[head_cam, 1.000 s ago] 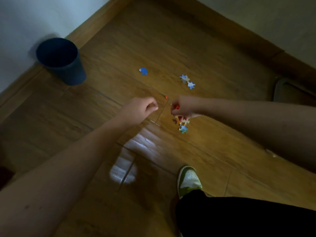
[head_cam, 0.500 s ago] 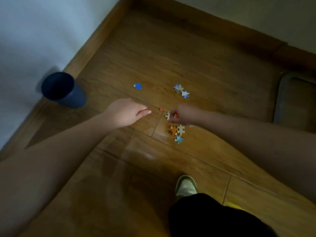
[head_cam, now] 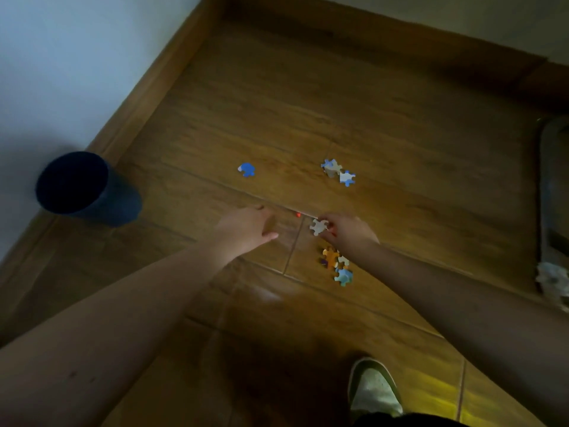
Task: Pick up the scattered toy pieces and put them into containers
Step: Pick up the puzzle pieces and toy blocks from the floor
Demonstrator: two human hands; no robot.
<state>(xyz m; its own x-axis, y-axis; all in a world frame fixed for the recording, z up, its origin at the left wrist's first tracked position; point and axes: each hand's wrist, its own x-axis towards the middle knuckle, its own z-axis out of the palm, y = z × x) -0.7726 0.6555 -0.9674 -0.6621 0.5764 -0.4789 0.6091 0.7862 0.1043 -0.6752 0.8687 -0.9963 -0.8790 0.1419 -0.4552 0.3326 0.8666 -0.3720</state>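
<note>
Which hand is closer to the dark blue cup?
Left. The left hand reaches over the floor right of the dark blue cup; the right hand is farther right, holding a pale puzzle piece.

Hidden, cropped and unclear items

The tray (head_cam: 554,192) is cut by the right edge. The shoe (head_cam: 374,392) is cropped at the bottom edge. The right hand (head_cam: 348,231) covers part of the pale puzzle piece (head_cam: 318,226). The red speck (head_cam: 298,215) is too small to identify.

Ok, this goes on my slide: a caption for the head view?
Right hand pinches a pale puzzle piece above the wooden floor, left hand alongside.
</note>
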